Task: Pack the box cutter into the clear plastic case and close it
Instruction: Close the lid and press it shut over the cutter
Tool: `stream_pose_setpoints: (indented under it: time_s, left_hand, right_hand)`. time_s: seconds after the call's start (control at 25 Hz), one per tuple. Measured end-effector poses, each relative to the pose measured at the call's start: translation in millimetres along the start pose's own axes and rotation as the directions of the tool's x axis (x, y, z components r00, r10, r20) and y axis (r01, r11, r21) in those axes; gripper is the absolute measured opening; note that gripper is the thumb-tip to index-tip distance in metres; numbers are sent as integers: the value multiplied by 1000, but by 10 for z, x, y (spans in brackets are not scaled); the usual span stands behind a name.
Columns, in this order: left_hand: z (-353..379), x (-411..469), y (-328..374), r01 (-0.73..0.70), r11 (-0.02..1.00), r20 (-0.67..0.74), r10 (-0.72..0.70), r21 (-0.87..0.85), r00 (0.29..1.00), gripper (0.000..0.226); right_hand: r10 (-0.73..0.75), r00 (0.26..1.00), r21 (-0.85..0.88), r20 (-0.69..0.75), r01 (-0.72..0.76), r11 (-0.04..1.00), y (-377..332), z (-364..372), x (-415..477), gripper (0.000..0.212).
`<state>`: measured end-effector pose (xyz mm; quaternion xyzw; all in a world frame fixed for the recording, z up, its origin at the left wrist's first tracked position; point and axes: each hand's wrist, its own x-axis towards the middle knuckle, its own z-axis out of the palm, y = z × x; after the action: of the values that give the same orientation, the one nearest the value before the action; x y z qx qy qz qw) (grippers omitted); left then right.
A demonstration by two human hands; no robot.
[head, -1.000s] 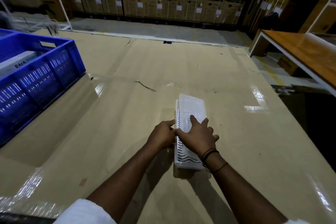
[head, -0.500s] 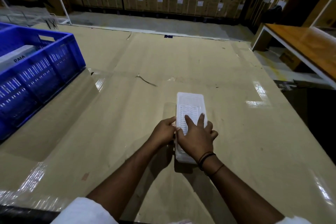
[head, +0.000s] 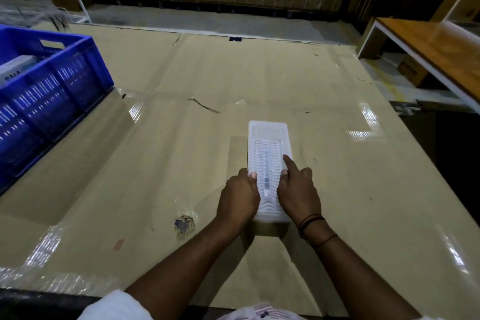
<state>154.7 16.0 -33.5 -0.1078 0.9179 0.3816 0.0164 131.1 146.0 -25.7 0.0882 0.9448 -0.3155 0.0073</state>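
Observation:
The clear plastic case (head: 267,143) lies lengthwise on the cardboard-covered table (head: 181,163), its ribbed lid down flat. Through the lid I see the box cutter (head: 266,173) as a faint grey bar along the case's middle. My left hand (head: 240,196) grips the case's near left edge, thumb on top of the lid. My right hand (head: 298,189) rests on the near right side, index finger stretched forward and pressing on the lid.
A blue plastic crate (head: 52,91) with a white box inside stands at the left. A wooden table with white frame (head: 426,47) is at the right, past the table's edge. Stacked cartons line the far wall. A dark scuff (head: 183,225) marks the cardboard near my left wrist.
The lid, partly raised a second ago, now lies flat on the case. My right hand slid from the lid's middle to its right side; the left thumb moved onto the top.

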Motion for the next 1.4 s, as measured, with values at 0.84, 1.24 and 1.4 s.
stream_pose_setpoints:
  time_s: [0.84, 1.24, 1.4]
  left_hand:
    - [242, -45, -139, -34, 996, -30, 32, -76, 999, 42]
    - [-22, 294, -23, -15, 992, -29, 11, -127, 1000, 38]
    - [-33, 773, 98, 116, 979, -32, -124, -169, 992, 45]
  right_hand:
    - [-15, 1000, 0, 27, 15, 1000, 136, 101, -118, 55]
    - [-88, 994, 19, -69, 89, 996, 38, -13, 295, 37]
    - [193, 981, 301, 10, -186, 935, -29, -38, 844, 39]
